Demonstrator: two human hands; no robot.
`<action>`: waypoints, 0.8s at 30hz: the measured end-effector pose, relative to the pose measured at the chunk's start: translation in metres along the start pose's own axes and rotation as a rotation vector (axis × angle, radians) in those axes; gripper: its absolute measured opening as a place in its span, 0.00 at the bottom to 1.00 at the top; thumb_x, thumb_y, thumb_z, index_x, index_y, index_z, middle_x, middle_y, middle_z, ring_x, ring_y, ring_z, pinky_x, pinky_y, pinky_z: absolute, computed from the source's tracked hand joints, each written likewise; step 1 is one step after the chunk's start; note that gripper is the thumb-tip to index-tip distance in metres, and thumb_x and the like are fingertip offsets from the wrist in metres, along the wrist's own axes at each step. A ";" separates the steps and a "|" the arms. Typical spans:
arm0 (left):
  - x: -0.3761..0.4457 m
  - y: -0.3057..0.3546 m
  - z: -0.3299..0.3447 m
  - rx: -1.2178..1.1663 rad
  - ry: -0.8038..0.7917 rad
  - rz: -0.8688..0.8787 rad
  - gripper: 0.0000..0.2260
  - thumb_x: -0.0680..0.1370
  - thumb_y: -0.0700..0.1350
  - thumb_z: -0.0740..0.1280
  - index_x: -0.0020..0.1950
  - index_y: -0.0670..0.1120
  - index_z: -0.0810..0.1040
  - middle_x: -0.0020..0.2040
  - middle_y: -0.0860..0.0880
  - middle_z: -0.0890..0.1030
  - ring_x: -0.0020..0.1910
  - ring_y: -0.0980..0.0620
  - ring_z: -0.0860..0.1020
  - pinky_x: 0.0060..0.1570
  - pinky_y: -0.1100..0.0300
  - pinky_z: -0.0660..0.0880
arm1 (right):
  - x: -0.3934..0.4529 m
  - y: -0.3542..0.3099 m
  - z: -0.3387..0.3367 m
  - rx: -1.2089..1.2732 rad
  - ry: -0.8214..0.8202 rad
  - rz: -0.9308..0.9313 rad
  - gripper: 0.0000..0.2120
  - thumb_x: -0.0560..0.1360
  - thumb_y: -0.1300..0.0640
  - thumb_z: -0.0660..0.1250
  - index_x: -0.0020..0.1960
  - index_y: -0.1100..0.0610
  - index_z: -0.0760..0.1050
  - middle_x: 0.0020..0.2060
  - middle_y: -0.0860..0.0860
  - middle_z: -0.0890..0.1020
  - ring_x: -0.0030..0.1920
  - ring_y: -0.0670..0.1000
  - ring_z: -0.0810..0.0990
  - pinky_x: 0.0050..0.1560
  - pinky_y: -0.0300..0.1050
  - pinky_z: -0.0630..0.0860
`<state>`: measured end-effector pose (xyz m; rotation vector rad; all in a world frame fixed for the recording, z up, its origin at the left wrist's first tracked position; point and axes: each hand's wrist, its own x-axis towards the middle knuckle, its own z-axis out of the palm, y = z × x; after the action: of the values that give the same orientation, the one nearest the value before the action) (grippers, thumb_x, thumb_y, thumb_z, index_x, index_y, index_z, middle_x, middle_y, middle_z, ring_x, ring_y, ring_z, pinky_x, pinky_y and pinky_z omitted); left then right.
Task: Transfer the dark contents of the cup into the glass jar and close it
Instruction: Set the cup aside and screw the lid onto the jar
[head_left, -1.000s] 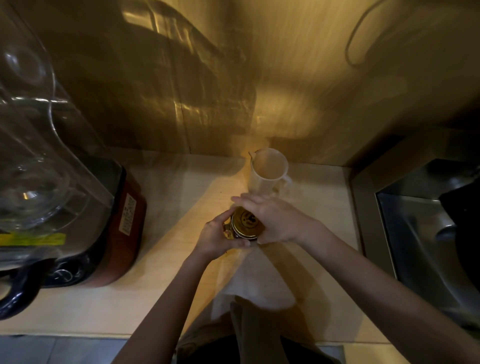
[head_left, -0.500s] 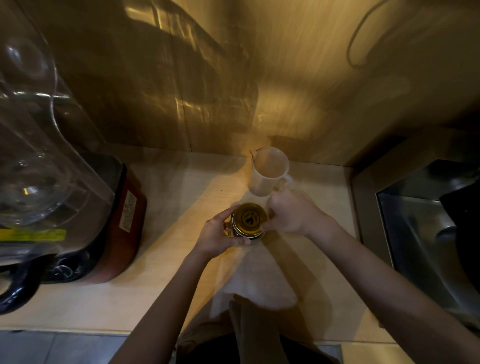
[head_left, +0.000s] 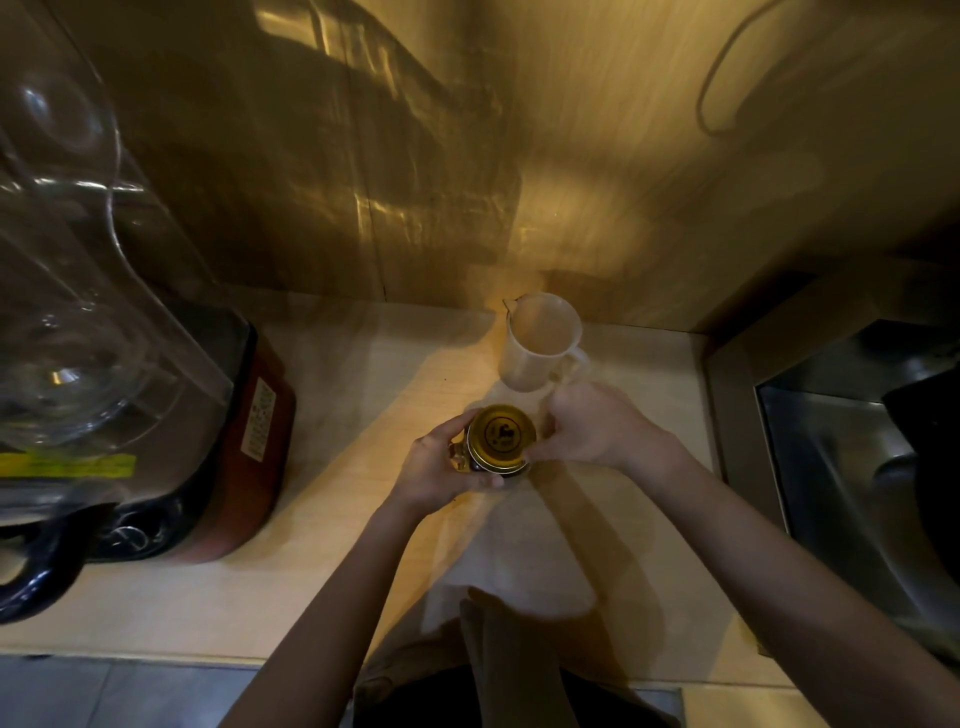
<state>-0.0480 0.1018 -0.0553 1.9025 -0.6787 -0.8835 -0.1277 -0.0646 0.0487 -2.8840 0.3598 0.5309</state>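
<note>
While the left hand wraps around the side of the glass jar, the right hand is curled beside the gold lid, its thumb tip touching the lid's rim (whether it truly grips the lid I cannot tell). Seated on top, the lid covers the jar, which sits over pale paper on the worktop. Just behind it stands a white cup, upright. A blender sits well to the left, a sink to the right.
</note>
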 end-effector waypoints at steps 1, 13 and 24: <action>0.000 0.000 0.000 -0.004 0.002 -0.003 0.39 0.59 0.49 0.79 0.68 0.52 0.69 0.64 0.51 0.77 0.64 0.54 0.72 0.59 0.61 0.70 | 0.001 -0.001 0.002 0.017 0.033 -0.023 0.18 0.66 0.46 0.73 0.48 0.58 0.79 0.40 0.55 0.81 0.46 0.56 0.80 0.37 0.45 0.73; 0.002 -0.002 0.001 0.032 0.002 -0.002 0.40 0.60 0.50 0.79 0.69 0.52 0.67 0.67 0.51 0.74 0.65 0.55 0.70 0.49 0.78 0.66 | -0.003 -0.004 0.009 0.101 0.033 0.024 0.27 0.65 0.44 0.74 0.57 0.58 0.73 0.49 0.56 0.82 0.52 0.58 0.79 0.46 0.49 0.76; 0.002 -0.003 0.002 0.056 0.020 0.029 0.39 0.60 0.51 0.78 0.69 0.52 0.67 0.64 0.51 0.77 0.63 0.55 0.73 0.57 0.68 0.69 | 0.003 -0.007 0.048 0.353 0.123 -0.185 0.38 0.65 0.49 0.76 0.70 0.56 0.62 0.66 0.54 0.71 0.65 0.53 0.67 0.64 0.50 0.67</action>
<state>-0.0483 0.1009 -0.0590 1.9439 -0.7246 -0.8342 -0.1386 -0.0482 0.0040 -2.5771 0.1789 0.2312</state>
